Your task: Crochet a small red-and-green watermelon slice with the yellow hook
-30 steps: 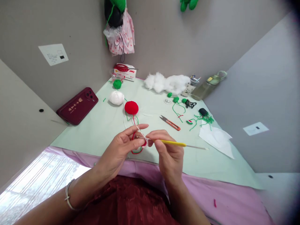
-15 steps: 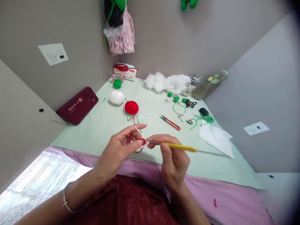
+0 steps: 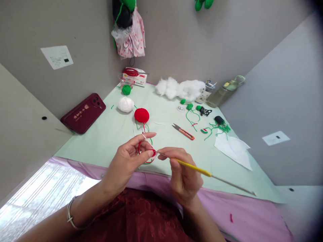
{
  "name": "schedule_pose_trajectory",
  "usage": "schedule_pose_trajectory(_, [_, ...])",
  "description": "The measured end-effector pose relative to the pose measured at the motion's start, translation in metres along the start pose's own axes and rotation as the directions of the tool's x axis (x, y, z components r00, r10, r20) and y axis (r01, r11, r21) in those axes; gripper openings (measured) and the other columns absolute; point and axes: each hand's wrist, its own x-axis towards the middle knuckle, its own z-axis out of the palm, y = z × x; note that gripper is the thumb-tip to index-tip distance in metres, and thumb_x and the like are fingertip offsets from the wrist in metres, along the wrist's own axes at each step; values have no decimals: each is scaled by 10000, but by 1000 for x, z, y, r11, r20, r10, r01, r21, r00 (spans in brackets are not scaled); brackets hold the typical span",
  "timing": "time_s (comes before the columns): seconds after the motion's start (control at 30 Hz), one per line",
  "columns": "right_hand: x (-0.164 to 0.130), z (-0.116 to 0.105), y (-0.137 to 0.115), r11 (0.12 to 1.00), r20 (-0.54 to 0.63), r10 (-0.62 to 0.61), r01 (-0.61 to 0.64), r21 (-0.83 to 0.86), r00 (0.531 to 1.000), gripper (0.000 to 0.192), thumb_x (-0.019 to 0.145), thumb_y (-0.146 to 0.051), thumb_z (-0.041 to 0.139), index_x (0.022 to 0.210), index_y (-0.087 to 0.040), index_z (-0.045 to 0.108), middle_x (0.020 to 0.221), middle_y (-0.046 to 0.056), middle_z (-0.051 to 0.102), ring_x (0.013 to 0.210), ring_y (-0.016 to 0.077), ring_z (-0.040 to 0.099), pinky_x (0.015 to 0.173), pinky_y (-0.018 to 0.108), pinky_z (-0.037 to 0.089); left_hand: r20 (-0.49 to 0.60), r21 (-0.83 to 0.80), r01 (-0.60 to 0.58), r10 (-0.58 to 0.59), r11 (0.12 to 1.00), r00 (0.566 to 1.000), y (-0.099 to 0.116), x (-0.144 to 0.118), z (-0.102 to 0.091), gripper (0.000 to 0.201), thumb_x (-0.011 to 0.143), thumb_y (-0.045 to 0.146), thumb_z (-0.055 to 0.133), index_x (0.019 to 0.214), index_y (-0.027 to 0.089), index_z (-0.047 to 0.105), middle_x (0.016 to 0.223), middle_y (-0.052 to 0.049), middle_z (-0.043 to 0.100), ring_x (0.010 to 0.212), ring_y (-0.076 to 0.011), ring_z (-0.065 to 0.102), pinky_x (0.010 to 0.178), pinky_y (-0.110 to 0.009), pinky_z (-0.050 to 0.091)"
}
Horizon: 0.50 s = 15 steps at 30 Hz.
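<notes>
Close to the body, over the near edge of the desk, the left hand pinches a small red and white crochet piece between thumb and fingers, which are closed on it. Red yarn loops around this hand. The right hand holds a yellow crochet hook with fingers closed on its handle; the metal tip touches the crochet piece, and the long end points to the right, beyond the desk edge.

Behind the hands there is a free strip of green surface. Further, orange snips lie in the middle, well apart from the hands. A red yarn disc and a white ball are to the left behind. A white paper lies near the right edge. At the left edge leans a dark red phone. Near the far wall sits white stuffing.
</notes>
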Motion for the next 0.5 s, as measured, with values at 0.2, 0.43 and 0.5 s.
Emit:
schedule_pose_trajectory(0.2, [-13,10,8,903,45,-241,240,-357,970,386,995,-100,638,1340,-261,699,1125,104,791,1031,235,771,813,355,657,31,-94,92,-90,991,995,3,-1,4,474,842,299,891,1302,300,776,823,41,638,708,-87,522,752,-222,453])
schedule_pose_trajectory(0.43, [4,4,3,969,-93,184,-165,185,978,260,1058,-158,541,1108,-273,769,897,30,765,770,175,715,694,340,615,81,-244,265,-252,933,964,10,3,3,472,835,303,883,1280,185,779,494,135,334,515,-66,218,667,-218,423])
schedule_pose_trajectory(0.5, [10,5,2,937,-73,240,-212,277,968,230,1059,-187,559,1054,-263,775,920,34,773,771,172,715,691,338,615,57,-188,209,-202,960,978,11,3,4,479,818,316,895,1272,210,787,574,96,472,522,-64,258,569,-213,334])
